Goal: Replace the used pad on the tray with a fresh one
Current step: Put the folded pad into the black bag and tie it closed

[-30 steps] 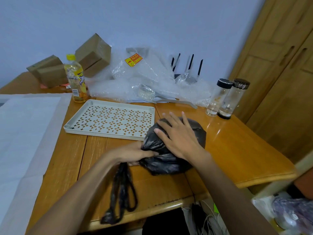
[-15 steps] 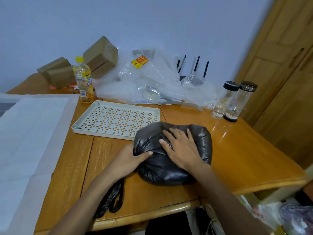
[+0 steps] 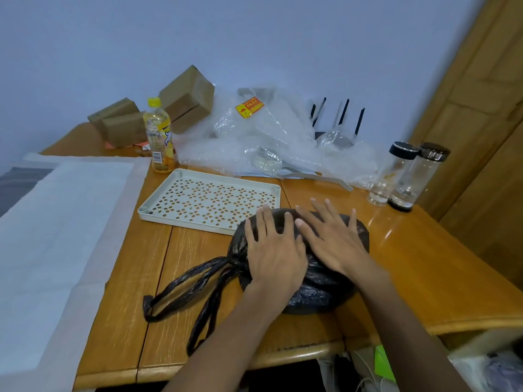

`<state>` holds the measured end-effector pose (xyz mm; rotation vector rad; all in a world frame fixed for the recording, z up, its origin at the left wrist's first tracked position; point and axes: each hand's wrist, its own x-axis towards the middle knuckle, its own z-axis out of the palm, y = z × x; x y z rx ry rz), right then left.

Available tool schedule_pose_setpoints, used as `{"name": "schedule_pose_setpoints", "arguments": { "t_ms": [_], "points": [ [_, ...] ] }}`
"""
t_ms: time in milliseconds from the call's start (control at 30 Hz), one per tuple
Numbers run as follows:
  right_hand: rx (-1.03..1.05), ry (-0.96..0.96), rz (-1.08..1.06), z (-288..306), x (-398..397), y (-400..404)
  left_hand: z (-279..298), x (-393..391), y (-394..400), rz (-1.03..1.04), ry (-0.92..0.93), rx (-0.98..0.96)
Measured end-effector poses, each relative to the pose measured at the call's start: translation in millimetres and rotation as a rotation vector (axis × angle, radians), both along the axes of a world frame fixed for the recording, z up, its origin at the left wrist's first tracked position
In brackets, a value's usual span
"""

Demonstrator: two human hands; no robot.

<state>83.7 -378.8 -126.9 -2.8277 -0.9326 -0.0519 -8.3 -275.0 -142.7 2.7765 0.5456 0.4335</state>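
Hands, left (image 3: 273, 251) and right (image 3: 329, 236), fingers spread flat atop black bag (image 3: 319, 292) touching tray (image 3: 158, 215) edge, near table (image 3: 441, 267) front.

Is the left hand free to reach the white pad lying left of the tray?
Probably yes: the left hand lies flat on the black bag, holding nothing, and bare table lies between it and the pad.
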Motion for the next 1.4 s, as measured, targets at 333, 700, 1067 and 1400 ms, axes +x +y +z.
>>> {"name": "schedule_pose_setpoints", "arguments": {
  "t_ms": [333,700,1067,1400],
  "points": [
    [0.007,0.075,-0.045,-25.9,6.5,4.7,-27.0,10.5,10.2,0.042,0.047,0.046],
    [0.001,0.026,-0.041,-30.8,5.7,3.7,-31.5,10.4,9.9,0.053,0.030,0.037],
    [0.010,0.003,-0.036,-34.0,4.7,6.5,-35.7,9.6,12.5,0.053,0.042,0.035],
    [0.015,0.003,-0.034,-36.5,4.8,6.1,-39.0,10.1,12.5,0.055,0.021,0.053]
  ]
}}
